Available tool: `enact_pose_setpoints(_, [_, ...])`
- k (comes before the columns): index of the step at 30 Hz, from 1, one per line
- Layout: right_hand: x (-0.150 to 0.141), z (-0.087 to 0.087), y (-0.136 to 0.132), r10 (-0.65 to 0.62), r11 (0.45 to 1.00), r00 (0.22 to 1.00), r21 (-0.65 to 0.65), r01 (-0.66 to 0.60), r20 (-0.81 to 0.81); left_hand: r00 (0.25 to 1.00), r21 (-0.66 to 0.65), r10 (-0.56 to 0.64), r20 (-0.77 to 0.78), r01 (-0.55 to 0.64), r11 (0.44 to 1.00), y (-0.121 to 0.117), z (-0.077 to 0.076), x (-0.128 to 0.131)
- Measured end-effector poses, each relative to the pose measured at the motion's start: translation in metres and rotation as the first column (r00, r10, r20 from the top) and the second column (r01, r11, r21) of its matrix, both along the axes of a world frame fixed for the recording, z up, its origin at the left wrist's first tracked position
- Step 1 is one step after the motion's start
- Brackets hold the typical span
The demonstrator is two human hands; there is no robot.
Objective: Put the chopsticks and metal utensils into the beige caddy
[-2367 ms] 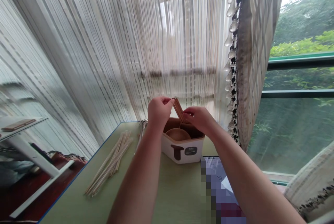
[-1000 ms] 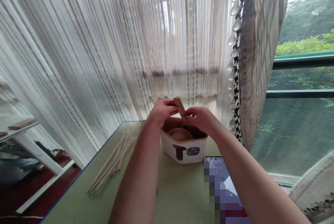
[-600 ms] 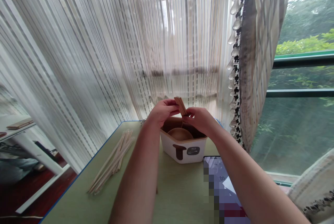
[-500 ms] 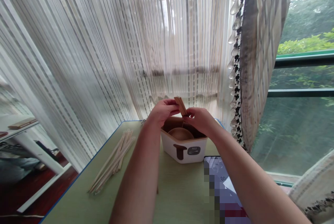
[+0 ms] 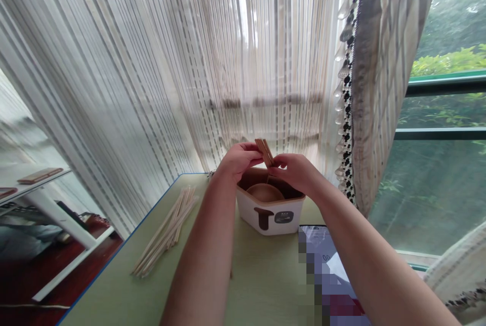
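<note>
Compared with the earliest frame, where the left hand [image 5: 240,158] pinches the upper end of the brown chopsticks [image 5: 265,150], its fingers now lie lower along the bundle's left side, and the upper ends poke up bare above them. The right hand [image 5: 292,165] stays at the lower end, and the white utensil box [image 5: 247,208] keeps its place on the worktop [image 5: 261,270]. The chopsticks are slim, straight and wooden-looking, gathered side by side, tilted with their tops toward the left and slightly spread there; they are above the back part of the box's brown interior, beside the left hand. Their lower tips are hidden by the right fingers. Each hand's grip is narrow, thumb and fingers closed on the bundle, the left from the side and the right near the bottom.
</note>
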State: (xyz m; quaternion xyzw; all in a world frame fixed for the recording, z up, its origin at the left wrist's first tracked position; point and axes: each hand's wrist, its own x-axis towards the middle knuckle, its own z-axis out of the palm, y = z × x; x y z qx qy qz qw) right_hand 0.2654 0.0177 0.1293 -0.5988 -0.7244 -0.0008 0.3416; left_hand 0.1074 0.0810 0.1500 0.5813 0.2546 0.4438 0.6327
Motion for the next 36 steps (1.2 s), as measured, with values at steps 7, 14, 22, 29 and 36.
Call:
enact_pose_setpoints(7, [-0.003, 0.000, 0.000, 0.064, 0.998, 0.987, 0.037, -0.059, -0.144, 0.996, 0.124, 0.081, 0.024, -0.083, 0.989, -0.012, 0.009, 0.003])
enact_pose_setpoints(14, [0.002, -0.006, 0.006, 0.126, 0.990, 0.938, -0.014, -0.138, -0.322, 0.996, 0.166, 0.090, -0.018, -0.086, 0.982, -0.012, 0.008, 0.005])
enact_pose_setpoints(22, [0.001, -0.008, 0.007, 0.111, 0.991, 0.953, -0.039, -0.127, -0.283, 0.993, 0.136, 0.078, -0.094, -0.065, 0.989, -0.011, 0.007, 0.004])
enact_pose_setpoints(29, [0.001, -0.005, 0.005, 0.098, 0.993, 0.964, -0.033, -0.109, -0.247, 0.983, 0.216, 0.125, -0.136, -0.094, 0.972, -0.011, 0.007, 0.001])
enact_pose_setpoints(36, [0.005, 0.001, 0.003, 0.093, 0.995, 0.959, -0.016, -0.101, -0.268, 0.963, 0.279, 0.233, -0.136, -0.188, 0.942, -0.027, 0.023, -0.008])
